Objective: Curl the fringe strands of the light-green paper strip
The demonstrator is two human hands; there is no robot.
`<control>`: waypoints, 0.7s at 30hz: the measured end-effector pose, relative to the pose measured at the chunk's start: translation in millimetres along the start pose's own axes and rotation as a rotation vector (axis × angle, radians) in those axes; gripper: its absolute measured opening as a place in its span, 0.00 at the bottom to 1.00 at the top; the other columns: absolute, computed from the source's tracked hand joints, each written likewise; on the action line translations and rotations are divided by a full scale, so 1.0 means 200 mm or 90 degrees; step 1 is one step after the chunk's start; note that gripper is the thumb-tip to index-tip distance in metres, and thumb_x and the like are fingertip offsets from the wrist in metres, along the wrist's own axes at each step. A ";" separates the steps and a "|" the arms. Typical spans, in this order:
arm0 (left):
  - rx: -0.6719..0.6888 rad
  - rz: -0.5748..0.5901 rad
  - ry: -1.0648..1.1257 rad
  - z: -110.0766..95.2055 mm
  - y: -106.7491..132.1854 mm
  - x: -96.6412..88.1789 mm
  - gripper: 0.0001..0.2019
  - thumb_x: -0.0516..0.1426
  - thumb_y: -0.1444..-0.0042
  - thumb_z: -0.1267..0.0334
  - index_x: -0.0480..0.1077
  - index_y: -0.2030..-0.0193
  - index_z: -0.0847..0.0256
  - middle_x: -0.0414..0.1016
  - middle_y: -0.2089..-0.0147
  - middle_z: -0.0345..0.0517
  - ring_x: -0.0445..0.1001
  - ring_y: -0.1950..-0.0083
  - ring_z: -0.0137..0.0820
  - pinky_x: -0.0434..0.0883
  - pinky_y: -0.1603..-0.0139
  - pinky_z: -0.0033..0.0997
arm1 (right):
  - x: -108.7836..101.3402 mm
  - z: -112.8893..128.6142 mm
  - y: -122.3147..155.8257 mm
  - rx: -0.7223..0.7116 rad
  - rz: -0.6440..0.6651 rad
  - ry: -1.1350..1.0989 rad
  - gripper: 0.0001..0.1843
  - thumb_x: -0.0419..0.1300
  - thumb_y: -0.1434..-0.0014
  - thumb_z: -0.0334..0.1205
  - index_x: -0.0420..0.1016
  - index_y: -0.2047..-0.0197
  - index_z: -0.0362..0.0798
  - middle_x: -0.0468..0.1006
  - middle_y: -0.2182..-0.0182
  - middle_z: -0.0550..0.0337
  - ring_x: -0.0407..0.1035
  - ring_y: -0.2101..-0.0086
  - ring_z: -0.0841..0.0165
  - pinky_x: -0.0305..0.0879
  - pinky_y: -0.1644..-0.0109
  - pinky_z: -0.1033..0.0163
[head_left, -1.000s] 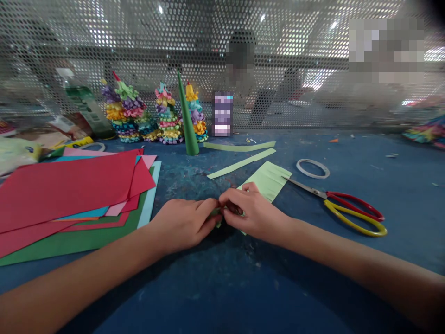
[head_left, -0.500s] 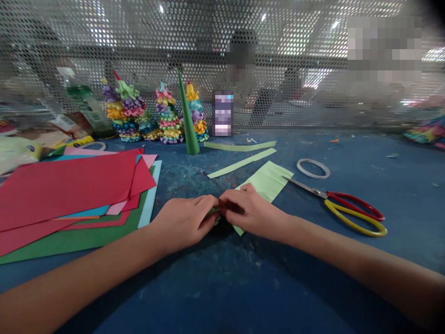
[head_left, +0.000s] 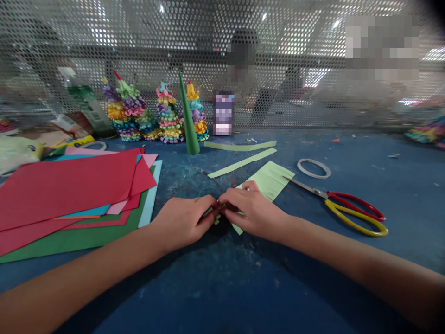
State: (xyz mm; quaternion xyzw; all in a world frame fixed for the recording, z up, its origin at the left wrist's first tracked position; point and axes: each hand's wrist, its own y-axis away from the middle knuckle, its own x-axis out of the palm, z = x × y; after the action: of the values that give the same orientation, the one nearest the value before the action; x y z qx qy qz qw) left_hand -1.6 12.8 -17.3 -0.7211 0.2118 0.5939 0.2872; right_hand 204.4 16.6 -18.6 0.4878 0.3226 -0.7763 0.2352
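My left hand (head_left: 187, 218) and my right hand (head_left: 255, 208) meet fingertip to fingertip over the table. Pinched between them is a small light green paper strip (head_left: 217, 219), mostly hidden by the fingers, with little cut bits showing below. Under my right hand lies a wider light green paper sheet (head_left: 271, 178) with slits at its far end. Scissors (head_left: 323, 194) with one red and one yellow handle rest to the right, blade tips on that sheet. Two loose light green strips (head_left: 243, 162) lie beyond my hands.
A stack of coloured paper (head_left: 79, 185) covers the left side. At the back stand a green paper cone (head_left: 188, 125), several ruffled paper trees (head_left: 169, 116), a green bottle (head_left: 85, 104) and a phone (head_left: 223, 113) against a perforated metal screen (head_left: 139, 51). A tape ring (head_left: 314, 168) lies right.
My fingers have shifted slightly around the small strip, and a little more of it shows between the fingertips. Everything else stays in place.
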 end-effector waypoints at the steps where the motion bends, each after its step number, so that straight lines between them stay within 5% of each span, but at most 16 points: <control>1: 0.003 0.002 -0.005 0.00 0.00 0.00 0.11 0.45 0.36 0.57 0.64 0.57 0.56 0.77 0.65 0.38 0.76 0.67 0.33 0.60 0.76 0.27 | 0.00 0.00 0.00 -0.002 0.003 0.011 0.05 0.50 0.39 0.32 0.65 0.62 0.48 0.74 0.67 0.62 0.64 0.68 0.70 0.44 0.53 0.59; 13: 0.032 0.017 -0.004 -0.02 -0.01 -0.03 0.16 0.46 0.39 0.48 0.61 0.58 0.58 0.70 0.59 0.43 0.72 0.63 0.35 0.64 0.68 0.32 | 0.01 0.00 -0.01 0.004 -0.015 0.035 0.03 0.52 0.43 0.31 0.62 0.68 0.47 0.71 0.72 0.66 0.62 0.70 0.72 0.44 0.55 0.61; 21: 0.071 -0.027 -0.125 -0.02 -0.01 -0.01 0.08 0.46 0.38 0.62 0.63 0.58 0.60 0.67 0.59 0.45 0.68 0.57 0.37 0.64 0.59 0.38 | 0.03 0.01 -0.01 0.056 -0.011 -0.037 0.04 0.51 0.44 0.30 0.63 0.67 0.48 0.70 0.73 0.68 0.60 0.71 0.73 0.44 0.56 0.61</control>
State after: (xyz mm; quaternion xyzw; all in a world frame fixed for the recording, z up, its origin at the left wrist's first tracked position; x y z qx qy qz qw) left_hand 2.6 11.1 -14.6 -0.6468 0.1999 0.6426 0.3588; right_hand 200.0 16.1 -23.7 0.4723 0.2852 -0.8056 0.2159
